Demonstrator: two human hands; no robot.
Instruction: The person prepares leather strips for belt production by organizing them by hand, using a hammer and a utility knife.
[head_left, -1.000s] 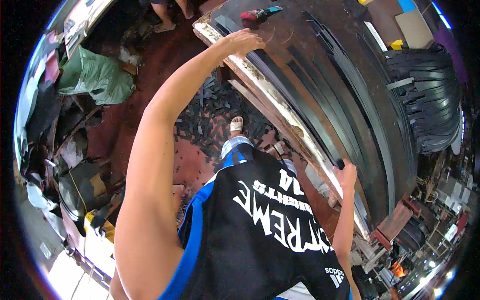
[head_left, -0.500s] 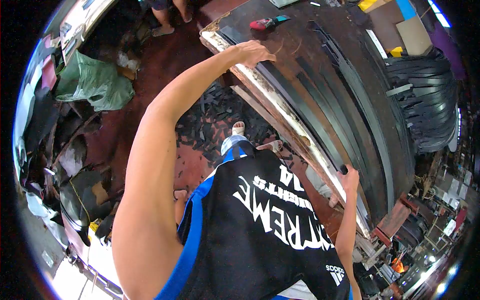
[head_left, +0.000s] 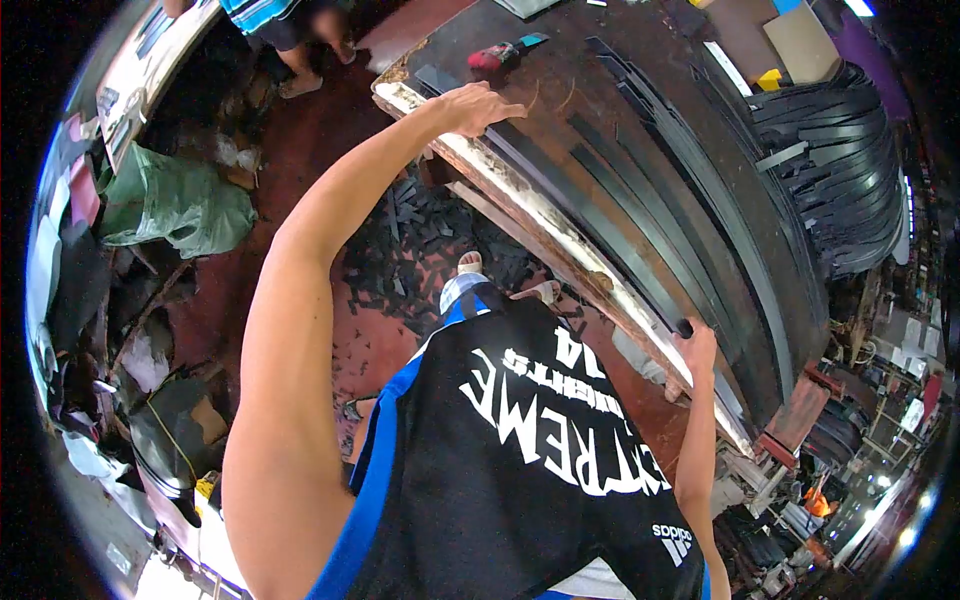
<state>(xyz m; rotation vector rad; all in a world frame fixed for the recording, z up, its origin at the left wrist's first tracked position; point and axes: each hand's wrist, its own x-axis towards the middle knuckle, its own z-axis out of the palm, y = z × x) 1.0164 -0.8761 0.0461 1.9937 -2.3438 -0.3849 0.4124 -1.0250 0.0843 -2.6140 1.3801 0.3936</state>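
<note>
A long black strip point(head_left: 590, 230) lies along the near edge of the worktable point(head_left: 660, 85). My left hand point(head_left: 475, 108) rests over its far end, fingers stretched out across it and partly hidden from view. At the strip's other end, my right hand point(head_left: 697, 347) is closed with thumb and fingers at the tip, beside a small dark piece. More loose black strips point(head_left: 650, 215) run alongside on the tabletop. A red and teal cutter-like tool point(head_left: 495, 58) lies beyond my left hand.
A thick bundle of black strips point(head_left: 835, 165) sits at the table's right side. Black scraps point(head_left: 425, 240) cover the floor by my feet. A green sack point(head_left: 175, 205) stands at left. Another person's legs point(head_left: 300, 60) show at the top.
The view has shifted slightly, so the table appears further left and higher. Both hands stay at the same ends of the strip. More of the other person shows at the top.
</note>
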